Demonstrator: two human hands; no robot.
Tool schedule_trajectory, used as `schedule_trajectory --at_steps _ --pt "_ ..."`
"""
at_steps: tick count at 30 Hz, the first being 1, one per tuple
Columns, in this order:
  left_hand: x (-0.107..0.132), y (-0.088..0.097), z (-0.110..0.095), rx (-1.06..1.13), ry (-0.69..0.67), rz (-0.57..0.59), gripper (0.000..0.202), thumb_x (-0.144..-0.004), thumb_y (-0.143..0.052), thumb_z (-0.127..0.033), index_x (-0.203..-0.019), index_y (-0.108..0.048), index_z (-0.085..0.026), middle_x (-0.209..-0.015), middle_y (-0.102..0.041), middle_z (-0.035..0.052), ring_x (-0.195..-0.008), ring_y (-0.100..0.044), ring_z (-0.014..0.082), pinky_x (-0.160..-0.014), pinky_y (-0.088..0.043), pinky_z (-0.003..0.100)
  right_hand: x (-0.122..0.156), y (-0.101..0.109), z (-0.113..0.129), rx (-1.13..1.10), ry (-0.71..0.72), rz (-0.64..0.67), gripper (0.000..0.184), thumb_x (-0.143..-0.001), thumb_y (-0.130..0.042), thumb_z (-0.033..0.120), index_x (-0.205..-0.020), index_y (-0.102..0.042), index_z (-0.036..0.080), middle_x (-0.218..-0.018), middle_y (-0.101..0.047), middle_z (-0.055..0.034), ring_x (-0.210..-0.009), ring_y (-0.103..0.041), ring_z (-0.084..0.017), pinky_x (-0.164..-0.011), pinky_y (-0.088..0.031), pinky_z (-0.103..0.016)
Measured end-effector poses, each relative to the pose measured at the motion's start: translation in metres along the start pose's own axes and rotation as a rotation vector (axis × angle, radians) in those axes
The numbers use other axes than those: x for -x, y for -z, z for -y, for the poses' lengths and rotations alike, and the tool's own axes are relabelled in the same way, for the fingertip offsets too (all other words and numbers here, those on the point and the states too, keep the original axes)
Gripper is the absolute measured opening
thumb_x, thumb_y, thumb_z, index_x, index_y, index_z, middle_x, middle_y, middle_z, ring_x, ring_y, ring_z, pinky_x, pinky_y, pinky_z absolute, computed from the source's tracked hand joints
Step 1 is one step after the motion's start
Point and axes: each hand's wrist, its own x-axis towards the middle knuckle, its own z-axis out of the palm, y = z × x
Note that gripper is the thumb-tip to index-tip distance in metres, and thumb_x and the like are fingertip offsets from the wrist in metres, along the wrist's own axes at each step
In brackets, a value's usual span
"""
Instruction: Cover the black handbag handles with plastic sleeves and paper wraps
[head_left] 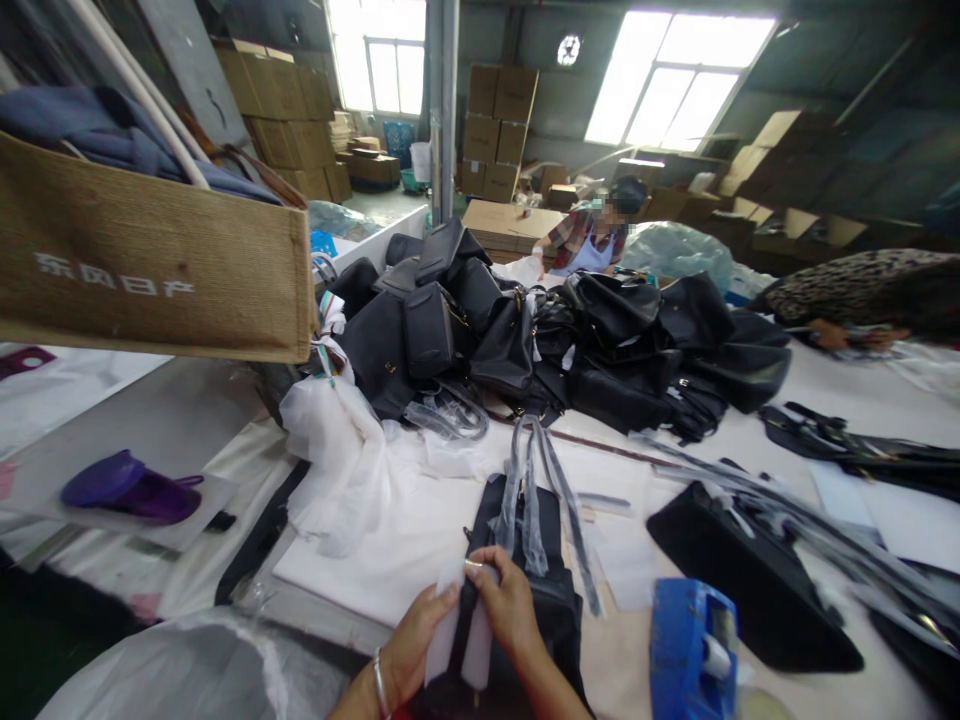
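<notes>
At the table's near edge, a black handbag [559,625] lies below my hands, its handles [517,490] wrapped in clear plastic. My left hand [411,640], with a bangle on the wrist, pinches the left side of a white wrapping sheet [474,655]. My right hand [510,605] is closed on the sheet's other side, near its top. Between the two sides of the sheet runs a black strap [463,630]. A small shiny metal piece shows at my right fingers; I cannot tell whether it is a ring or hardware.
A blue tape dispenser [686,650] stands right of the bag, beside another black bag [750,575]. Many black bags [450,320] are heaped across the table. A purple cup [135,487] and tan tote [150,250] are at left. Two people [589,240] work beyond.
</notes>
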Motion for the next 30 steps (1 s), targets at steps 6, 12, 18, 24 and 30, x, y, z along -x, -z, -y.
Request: schedule_trajectory --at_steps 6,12,18,24,30 --pt "0.000 -0.002 -0.004 -0.012 0.012 -0.013 0.036 -0.085 -0.061 -0.035 -0.113 -0.064 -0.011 -0.099 -0.073 0.0143 -0.094 -0.068 0.0269 -0.084 -0.051 0.037 0.001 0.001 0.003 -0.026 0.013 -0.002 0.014 -0.081 -0.057 0.033 -0.084 -0.063 0.021 -0.084 -0.069 -0.0007 -0.081 -0.063 -0.020 -0.074 -0.044 -0.027" --pt "0.000 -0.004 -0.003 -0.011 0.005 -0.028 0.037 -0.084 -0.062 -0.037 -0.112 -0.064 -0.012 -0.098 -0.073 0.0126 -0.093 -0.068 0.0273 -0.084 -0.051 0.038 0.002 0.000 0.004 -0.027 0.014 -0.013 0.015 -0.082 -0.055 0.035 -0.084 -0.062 0.021 -0.083 -0.069 -0.0013 -0.079 -0.062 -0.020 -0.073 -0.044 -0.027" --pt "-0.001 -0.007 0.003 -0.082 -0.045 -0.063 0.042 -0.081 -0.065 -0.039 -0.114 -0.064 -0.014 -0.101 -0.073 0.0123 -0.095 -0.067 0.0282 -0.086 -0.051 0.040 0.002 0.000 0.002 -0.020 0.035 -0.020 0.015 -0.082 -0.055 0.034 -0.084 -0.062 0.021 -0.083 -0.069 -0.0007 -0.080 -0.062 -0.020 -0.074 -0.044 -0.027" --pt "-0.012 -0.007 0.011 -0.315 -0.198 -0.193 0.044 -0.077 -0.069 -0.039 -0.112 -0.066 -0.012 -0.112 -0.070 0.0123 -0.109 -0.060 0.0285 -0.101 -0.042 0.040 0.001 -0.001 0.000 -0.038 0.008 -0.030 0.021 -0.081 -0.058 0.040 -0.082 -0.063 0.020 -0.082 -0.069 -0.0022 -0.079 -0.063 -0.021 -0.075 -0.045 -0.029" --pt "-0.011 -0.013 0.011 -0.356 -0.230 -0.165 0.044 -0.080 -0.063 -0.043 -0.112 -0.067 -0.014 -0.115 -0.069 0.0116 -0.112 -0.058 0.0293 -0.104 -0.038 0.040 0.001 0.022 -0.019 -0.445 -0.192 0.112 0.051 -0.082 -0.052 0.061 -0.113 -0.061 0.021 -0.099 -0.070 -0.0084 -0.093 -0.065 -0.026 -0.076 -0.052 -0.037"
